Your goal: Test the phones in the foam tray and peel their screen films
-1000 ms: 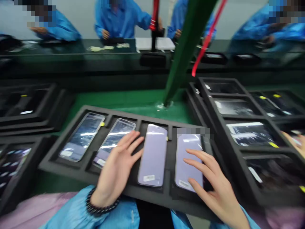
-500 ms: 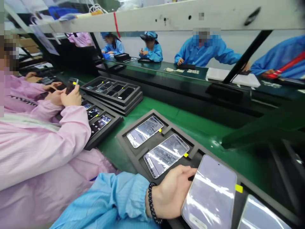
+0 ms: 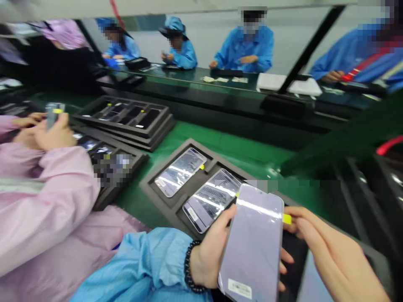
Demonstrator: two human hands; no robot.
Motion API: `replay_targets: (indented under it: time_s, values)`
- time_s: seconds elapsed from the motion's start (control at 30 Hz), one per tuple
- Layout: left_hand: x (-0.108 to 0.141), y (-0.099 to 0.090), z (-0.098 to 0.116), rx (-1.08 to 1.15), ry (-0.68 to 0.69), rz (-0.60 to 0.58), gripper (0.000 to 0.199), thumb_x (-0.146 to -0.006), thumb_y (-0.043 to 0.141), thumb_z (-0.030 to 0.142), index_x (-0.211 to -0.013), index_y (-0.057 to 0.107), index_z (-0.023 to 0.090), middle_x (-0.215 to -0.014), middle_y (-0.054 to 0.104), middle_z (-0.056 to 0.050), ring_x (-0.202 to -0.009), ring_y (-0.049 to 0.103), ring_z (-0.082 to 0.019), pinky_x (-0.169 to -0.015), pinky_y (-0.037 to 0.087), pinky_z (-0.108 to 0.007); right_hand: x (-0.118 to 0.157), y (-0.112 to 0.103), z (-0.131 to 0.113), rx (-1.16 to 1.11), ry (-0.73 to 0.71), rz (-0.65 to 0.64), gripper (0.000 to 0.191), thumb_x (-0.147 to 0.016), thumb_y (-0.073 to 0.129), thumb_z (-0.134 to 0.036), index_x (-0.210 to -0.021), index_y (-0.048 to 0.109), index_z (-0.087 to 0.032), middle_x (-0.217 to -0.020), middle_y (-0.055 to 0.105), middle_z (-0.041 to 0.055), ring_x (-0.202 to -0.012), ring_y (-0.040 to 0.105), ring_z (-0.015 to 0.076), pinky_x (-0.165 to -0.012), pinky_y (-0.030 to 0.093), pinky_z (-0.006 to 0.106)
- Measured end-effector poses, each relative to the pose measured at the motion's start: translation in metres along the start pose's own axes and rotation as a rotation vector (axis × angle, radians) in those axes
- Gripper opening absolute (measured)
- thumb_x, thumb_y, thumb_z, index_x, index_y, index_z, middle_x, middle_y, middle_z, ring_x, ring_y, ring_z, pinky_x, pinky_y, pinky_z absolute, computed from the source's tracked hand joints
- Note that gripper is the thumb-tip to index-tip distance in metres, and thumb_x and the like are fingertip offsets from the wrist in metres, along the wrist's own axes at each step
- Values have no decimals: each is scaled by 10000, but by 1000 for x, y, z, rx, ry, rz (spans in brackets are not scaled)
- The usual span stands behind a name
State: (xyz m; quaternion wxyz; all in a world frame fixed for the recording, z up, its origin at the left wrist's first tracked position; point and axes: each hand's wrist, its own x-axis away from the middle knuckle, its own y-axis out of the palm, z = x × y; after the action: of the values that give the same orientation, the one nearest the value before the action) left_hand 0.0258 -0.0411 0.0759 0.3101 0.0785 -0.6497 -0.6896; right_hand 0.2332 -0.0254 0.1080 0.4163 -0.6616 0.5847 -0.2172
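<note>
In the head view, we grip a lilac smartphone [image 3: 252,243] in our left hand [image 3: 210,260], wrapped around its edge and lifted above the near end of the black foam tray [image 3: 151,193]. Our right hand [image 3: 327,251] pinches the opposite edge beside a yellow tab [image 3: 286,218]. Two other phones [image 3: 180,172] lie in the tray's compartments, just beyond the lifted one.

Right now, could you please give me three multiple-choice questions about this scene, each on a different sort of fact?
1. Where is the beaded bracelet?
A) Right wrist
B) Left wrist
C) On the foam tray

2. What colour is the tab at the lilac phone's edge?
A) Red
B) Blue
C) Yellow

3. What state is that phone in?
A) Lying in a tray slot
B) Lifted in both hands
C) Face down on the belt

Answers: B, the beads circle that wrist; C, the tab shows yellow; B, the left hand and right hand grip it.
</note>
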Motion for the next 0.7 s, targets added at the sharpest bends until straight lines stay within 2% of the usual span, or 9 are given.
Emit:
replay_targets:
  time_s: [0.03, 0.13, 0.27, 0.37, 0.43, 0.57, 0.63, 0.7]
  values:
    - [2, 2, -1, -16, -9, 21, 877, -868, 226, 748, -1164, 700, 72, -997, 702, -139, -804, 651, -243, -850, 469, -403, 0, -1, -7, -25, 14, -38, 329, -1035, 411, -451, -1009, 674, -255, -864, 728, -1, -742, 705, 158, -646, 531, 249]
    - [9, 6, -2, -86, -28, 82, 848, -935, 160, 674, -1191, 690, 64, -1045, 728, -171, -874, 700, -269, -878, 506, -404, 1, -3, -21, -32, 41, -38, 336, -1048, 392, -384, -837, 605, -232, -749, 665, -8, -679, 644, 141, -631, 476, 255]
    - [14, 7, -1, -176, -65, 140, 816, -931, 249, 677, -1213, 682, 44, -1084, 739, -207, -921, 732, -316, -901, 539, -421, 4, -2, -26, 50, 13, 38, 263, -1017, 467, -258, -773, 553, -211, -680, 583, -27, -623, 548, 116, -612, 413, 251]
    - [18, 6, -3, -212, -36, 171, 776, -937, 309, 675, -1193, 693, 51, -1035, 754, -194, -906, 738, -310, -879, 563, -406, 8, -3, -29, 56, -56, 106, 240, -981, 509, -167, -746, 542, -206, -639, 539, -40, -592, 510, 101, -594, 398, 242]
    - [22, 4, -6, -208, -35, 164, 753, -928, 363, 689, -1163, 710, 63, -998, 762, -179, -899, 739, -294, -856, 573, -376, 12, -3, -33, 61, -203, 169, 249, -966, 515, -133, -730, 538, -210, -616, 549, -42, -574, 489, 101, -582, 394, 251]
    - [28, 3, -12, -169, -8, 243, 554, -902, 534, 604, -1086, 747, 126, -958, 779, -105, -981, 728, -277, -912, 563, -346, 26, 6, -42, 82, -683, 290, 277, -994, 496, -197, -733, 589, -203, -614, 573, -24, -526, 441, 114, -506, 341, 301]
    - [29, 5, -14, -171, 26, 309, 462, -874, 594, 540, -1034, 757, 138, -915, 781, -80, -1031, 715, -287, -960, 549, -359, 34, 13, -47, 68, -810, 383, 331, -996, 519, -220, -673, 588, -199, -615, 542, -22, -494, 385, 108, -471, 300, 308]
    - [29, 9, -14, -190, 57, 358, 411, -839, 634, 502, -1017, 754, 151, -882, 778, -64, -1055, 706, -296, -986, 542, -375, 41, 20, -53, 53, -835, 428, 356, -970, 585, -229, -616, 564, -207, -621, 512, -25, -497, 358, 106, -456, 290, 301]
